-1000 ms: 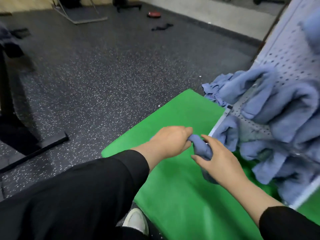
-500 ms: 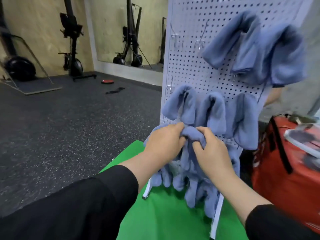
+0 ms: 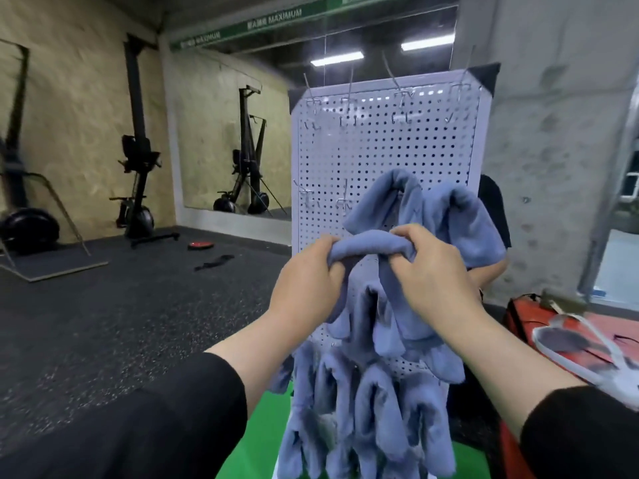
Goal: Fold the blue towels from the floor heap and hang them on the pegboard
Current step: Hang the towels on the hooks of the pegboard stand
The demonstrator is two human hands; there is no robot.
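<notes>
A folded blue towel (image 3: 368, 245) stretches between my two hands in front of the white pegboard (image 3: 387, 143). My left hand (image 3: 304, 288) grips its left end, and my right hand (image 3: 428, 271) grips its right end; the rest hangs down below them. Several blue towels (image 3: 460, 216) hang on hooks on the board's middle right, and more blue towels (image 3: 366, 416) fill its lower rows. Bare metal hooks (image 3: 342, 202) stick out of the board to the upper left of the held towel. The floor heap is out of view.
A green mat (image 3: 256, 440) lies under the pegboard's foot. A red bag (image 3: 539, 316) sits on the floor at the right. A concrete pillar (image 3: 553, 133) stands behind the board, and a person is partly hidden behind it. Gym machines (image 3: 138, 188) stand at the far left.
My view has swung up from the floor mat to the pegboard. Both hands have raised the towel from low over the mat to the board's middle rows.
</notes>
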